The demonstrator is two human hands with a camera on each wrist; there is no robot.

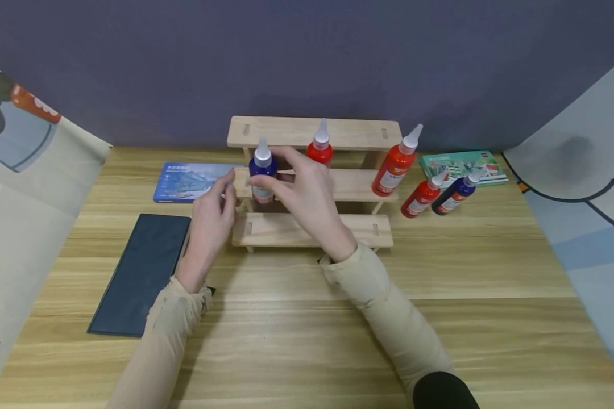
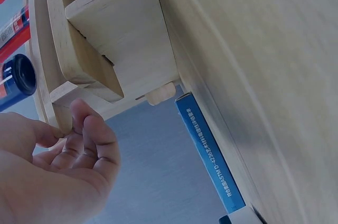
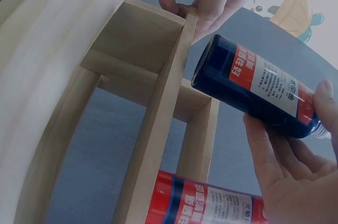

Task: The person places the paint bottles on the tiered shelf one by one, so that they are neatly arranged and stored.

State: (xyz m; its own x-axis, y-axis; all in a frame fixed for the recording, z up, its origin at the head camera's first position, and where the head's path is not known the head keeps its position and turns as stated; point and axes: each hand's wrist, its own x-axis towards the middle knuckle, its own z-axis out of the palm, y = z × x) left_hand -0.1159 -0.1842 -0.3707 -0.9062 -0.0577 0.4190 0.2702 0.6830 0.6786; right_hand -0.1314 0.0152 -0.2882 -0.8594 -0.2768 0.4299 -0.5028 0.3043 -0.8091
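Observation:
My right hand grips a blue squeeze bottle with a grey pointed cap, between thumb and fingers, over the left part of a three-tier wooden shelf. In the right wrist view the bottle's base hangs a little off the shelf board. My left hand is at the left end of the middle tier; in the left wrist view its thumb and fingertips pinch the board's corner. A red squeeze bottle stands partly hidden behind my right hand, and another red bottle is at the middle tier's right end.
Right of the shelf stand a smaller red bottle and a dark blue bottle, before a green box. On the left lie a blue box and a dark flat folder. A dark panel rises behind.

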